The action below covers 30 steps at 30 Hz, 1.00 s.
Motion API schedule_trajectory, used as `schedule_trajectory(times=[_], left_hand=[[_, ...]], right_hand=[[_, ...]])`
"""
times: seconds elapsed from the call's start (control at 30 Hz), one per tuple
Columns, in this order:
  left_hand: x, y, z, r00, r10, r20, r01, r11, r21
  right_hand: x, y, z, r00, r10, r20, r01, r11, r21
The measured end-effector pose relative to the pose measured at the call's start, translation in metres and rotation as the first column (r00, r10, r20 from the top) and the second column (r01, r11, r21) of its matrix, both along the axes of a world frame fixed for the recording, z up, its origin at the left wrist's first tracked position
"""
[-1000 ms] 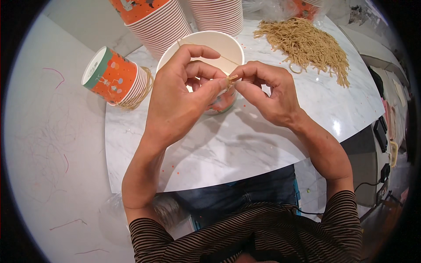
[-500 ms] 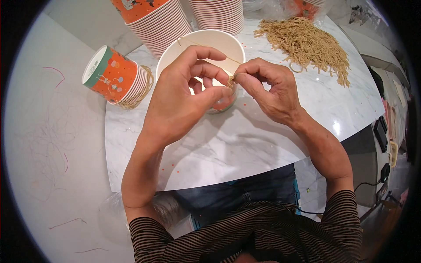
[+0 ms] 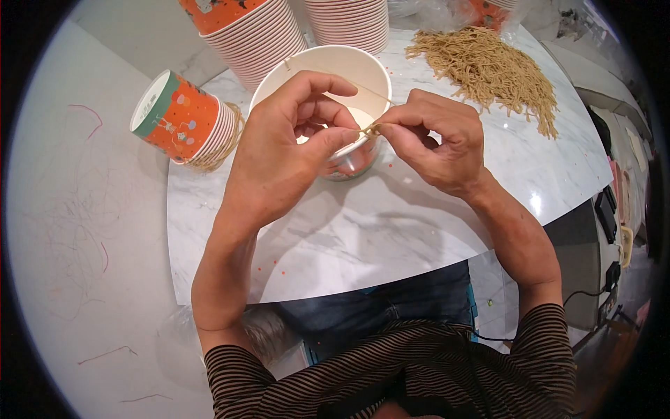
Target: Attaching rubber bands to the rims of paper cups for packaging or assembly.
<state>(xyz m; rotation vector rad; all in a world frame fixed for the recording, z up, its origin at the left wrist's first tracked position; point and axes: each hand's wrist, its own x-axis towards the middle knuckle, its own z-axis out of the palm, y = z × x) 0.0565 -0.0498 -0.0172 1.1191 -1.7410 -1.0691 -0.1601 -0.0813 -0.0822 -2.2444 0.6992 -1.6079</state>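
Observation:
A white-lined paper bucket (image 3: 373,63) with an orange printed outside stands upright on the table. Tan cord (image 3: 367,130) is pinched at the bucket's near right rim, between the fingertips of both hands. Another stretch of this cord crosses the mouth, and a short piece shows at the back left rim. My left hand (image 3: 276,143) reaches over the bucket's left side, thumb and a fingertip closed on the cord, index finger raised and curved. My right hand (image 3: 443,143) grips the cord between thumb and index finger just outside the rim. Fingertips partly hide any knot there.
Tall stacks of paper buckets (image 3: 255,45) (image 3: 347,28) stand behind. A tipped stack with green-and-orange printing (image 3: 183,120) lies at the left, tan cords looped around its rims. A heap of tan cords (image 3: 485,70) lies back right on the marbled table (image 3: 328,251); clear plastic (image 3: 433,12) sits behind.
My right hand has shifted a little to the right, drawing the cord out between the two pinches. My left hand has barely moved. A small pale ring beside my right hand is now covered.

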Motion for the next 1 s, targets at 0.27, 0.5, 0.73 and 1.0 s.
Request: schedule_trajectory(times=[0.27,0.5,0.73,1.0], left_hand=[[0.0045,-0.0026,-0.0019,0.992,-0.026,0.126,0.042,0.991,-0.125],[0.003,-0.0007,0.0006,0.995,-0.041,0.094,0.05,0.994,-0.096],[0.0064,-0.0031,-0.0029,0.994,-0.061,0.095,0.072,0.99,-0.124],[0.0071,-0.0014,-0.0008,0.991,-0.077,0.11,0.088,0.992,-0.095]], right_hand=[[-0.0041,-0.0011,0.0041,0.999,0.044,-0.025,-0.044,0.999,-0.031],[-0.0064,-0.0055,0.0013,0.996,0.054,-0.072,-0.055,0.998,-0.01],[-0.0073,-0.0054,0.0038,0.995,0.052,-0.084,-0.051,0.999,0.018],[-0.0083,-0.0096,0.0007,0.997,0.065,-0.041,-0.061,0.994,0.094]])
